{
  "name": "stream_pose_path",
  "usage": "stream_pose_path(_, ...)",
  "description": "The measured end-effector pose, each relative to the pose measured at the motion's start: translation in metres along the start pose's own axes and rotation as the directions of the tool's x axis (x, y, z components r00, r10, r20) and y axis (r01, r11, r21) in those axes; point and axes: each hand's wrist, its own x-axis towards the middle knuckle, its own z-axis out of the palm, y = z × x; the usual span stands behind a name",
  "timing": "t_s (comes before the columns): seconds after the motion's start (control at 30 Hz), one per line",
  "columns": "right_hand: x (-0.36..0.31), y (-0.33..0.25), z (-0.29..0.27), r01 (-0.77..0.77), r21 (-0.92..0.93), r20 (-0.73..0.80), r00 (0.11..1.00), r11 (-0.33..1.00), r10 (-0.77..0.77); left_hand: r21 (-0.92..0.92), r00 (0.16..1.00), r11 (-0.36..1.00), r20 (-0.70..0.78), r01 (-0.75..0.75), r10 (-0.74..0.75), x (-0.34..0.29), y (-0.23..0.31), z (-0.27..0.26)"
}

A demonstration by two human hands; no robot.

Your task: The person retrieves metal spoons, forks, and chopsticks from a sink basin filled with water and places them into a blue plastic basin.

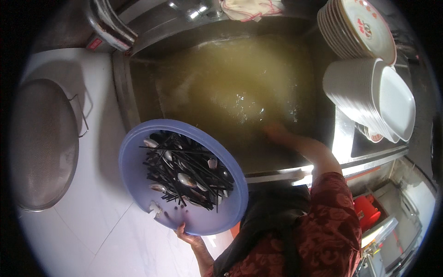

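My left hand [188, 236] grips the near rim of a round blue plastic basin [134, 171], which is tilted over the sink's left edge. Inside the basin lie several black chopsticks [184, 166] and several spoons [186, 179]. My right hand [275, 131] is plunged into the cloudy yellowish water [230, 87] of a steel sink [121, 87]; the water blurs it, so I cannot tell whether its fingers hold anything. A red patterned sleeve covers my right upper arm.
A round metal mesh strainer [44, 143] lies on the white counter at left. Stacks of round plates [355, 27] and white rectangular dishes [374, 99] stand right of the sink. A cloth [251, 9] lies by the tap at the back.
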Motion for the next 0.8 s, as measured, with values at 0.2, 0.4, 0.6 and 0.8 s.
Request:
stream_pose_path(0.2,-0.022,0.03,-0.025,-0.023,0.096,0.215,0.977,0.995,0.002,-0.067,1.0,0.998,0.007,-0.005,0.006,0.006,-0.005,-0.016)
stream_pose_path(0.4,-0.024,0.032,-0.043,-0.059,0.121,0.333,0.943,0.991,0.015,0.028,0.994,0.994,0.011,-0.106,0.106,0.012,-0.015,-0.028)
stream_pose_path(0.6,-0.002,0.019,-0.116,-0.079,0.12,0.198,0.979,0.99,0.054,-0.033,0.997,0.998,0.05,-0.057,0.059,0.009,-0.007,-0.019)
stream_pose_path(0.8,0.051,0.053,-0.138,-0.203,0.033,-0.472,0.86,0.979,0.194,0.048,0.996,0.996,0.062,-0.071,0.068,-0.006,0.008,0.014)
